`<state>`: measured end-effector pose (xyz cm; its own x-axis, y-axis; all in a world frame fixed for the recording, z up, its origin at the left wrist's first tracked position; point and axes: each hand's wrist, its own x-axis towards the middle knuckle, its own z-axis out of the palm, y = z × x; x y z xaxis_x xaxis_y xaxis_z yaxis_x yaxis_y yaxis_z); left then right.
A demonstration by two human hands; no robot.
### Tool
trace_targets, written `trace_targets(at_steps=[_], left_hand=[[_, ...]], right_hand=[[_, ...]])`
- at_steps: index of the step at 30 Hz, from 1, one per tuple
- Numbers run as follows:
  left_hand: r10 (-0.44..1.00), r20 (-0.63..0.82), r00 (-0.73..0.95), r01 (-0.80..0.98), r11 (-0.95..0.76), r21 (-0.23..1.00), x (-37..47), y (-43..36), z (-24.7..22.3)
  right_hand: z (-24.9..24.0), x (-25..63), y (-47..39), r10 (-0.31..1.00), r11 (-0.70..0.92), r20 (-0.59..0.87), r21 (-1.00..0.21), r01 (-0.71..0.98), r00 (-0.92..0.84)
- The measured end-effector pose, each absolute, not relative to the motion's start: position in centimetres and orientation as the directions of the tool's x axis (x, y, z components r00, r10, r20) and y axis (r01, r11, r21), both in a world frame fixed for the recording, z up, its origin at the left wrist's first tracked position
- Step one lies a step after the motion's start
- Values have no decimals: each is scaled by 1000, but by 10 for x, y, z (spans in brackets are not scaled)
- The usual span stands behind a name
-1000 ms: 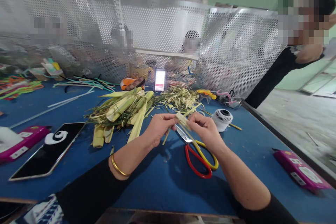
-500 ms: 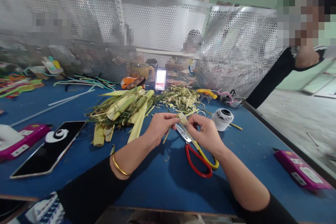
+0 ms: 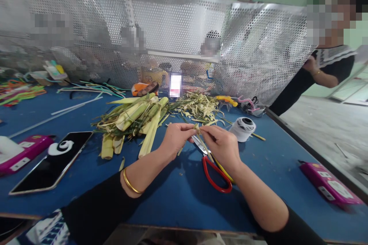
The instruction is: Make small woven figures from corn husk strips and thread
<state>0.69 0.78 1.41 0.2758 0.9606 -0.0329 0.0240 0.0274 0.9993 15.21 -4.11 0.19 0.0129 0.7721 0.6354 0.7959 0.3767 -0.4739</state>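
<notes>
Between my two hands is a small pale green husk strip (image 3: pixel 196 127), pinched at fingertip height. My left hand (image 3: pixel 176 138) grips it from the left with thumb and forefinger, and a thin end hangs below. From the right, my right hand (image 3: pixel 222 143) pinches the same strip, fingers closed. Scissors with red and yellow handles (image 3: pixel 217 176) lie on the table under my hands, their blades partly covered. A bundle of green husks (image 3: pixel 135 116) lies to the left of my hands. Shredded husk pieces (image 3: pixel 201 107) are heaped behind them.
A spool of white thread (image 3: pixel 243 129) stands right of my hands. On the blue table (image 3: pixel 161 206) are a phone (image 3: pixel 54 164) and purple boxes (image 3: pixel 327 183) at both sides. A perforated metal screen (image 3: pixel 178 26) rises behind; a person (image 3: pixel 330 69) stands at the right.
My right hand has moved slightly left and turned over the strip, whose pale flap now looks folded down. The person at the right has lowered an arm.
</notes>
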Motion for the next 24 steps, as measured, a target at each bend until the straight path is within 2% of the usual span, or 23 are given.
trace_targets(at_steps=[5, 8, 13, 17, 24], left_hand=[[959, -53, 279, 15, 51, 999, 8, 8, 9], [956, -63, 287, 10, 62, 998, 9, 8, 8], [964, -32, 265, 18, 28, 999, 10, 3, 12], [969, -15, 245, 56, 1, 998, 10, 2, 14], [967, 70, 246, 79, -92, 993, 11, 4, 11]], right_hand=[[0, 151, -37, 820, 365, 553, -703, 611, 147], [1, 150, -36, 847, 297, 481, -782, 549, 227], [3, 149, -37, 869, 200, 401, -821, 534, 290], [3, 151, -36, 896, 188, 364, -830, 525, 254], [2, 153, -36, 865, 227, 429, -797, 560, 260]])
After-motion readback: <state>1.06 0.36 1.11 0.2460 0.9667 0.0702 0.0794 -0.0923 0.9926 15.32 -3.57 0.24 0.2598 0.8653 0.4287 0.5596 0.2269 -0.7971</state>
